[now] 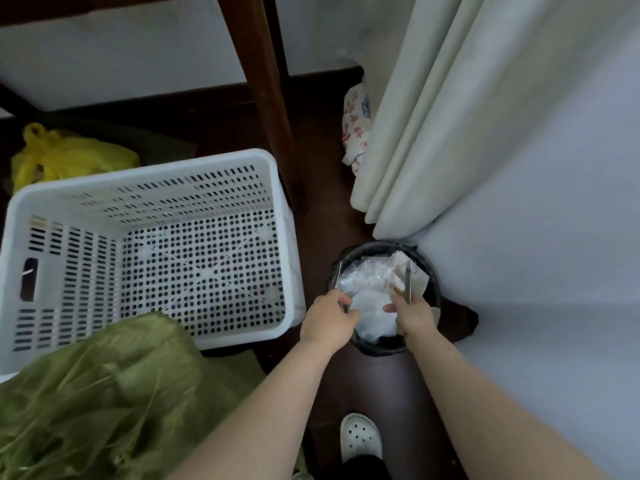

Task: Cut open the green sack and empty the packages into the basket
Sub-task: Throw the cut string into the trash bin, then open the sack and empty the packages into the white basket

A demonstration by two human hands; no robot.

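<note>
Position: green sack [104, 393] at 7 o'clock of white basket [138, 174], overlapping its near rim. Both hands over black bin [377, 349] — 4 o'clock of basket. left hand [329, 317] fingers curled on metal strip [338, 275]; right hand [414, 317] grips metal blade [408, 285].

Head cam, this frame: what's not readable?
- Green sack: head view, cut off by left and bottom edges; fabric hides contents.
- Metal tool: right hand covers its handle; type unclear.
- Left hand: fingers curl away; grip unclear.
- Bin: plastic hides what lies below.
</note>
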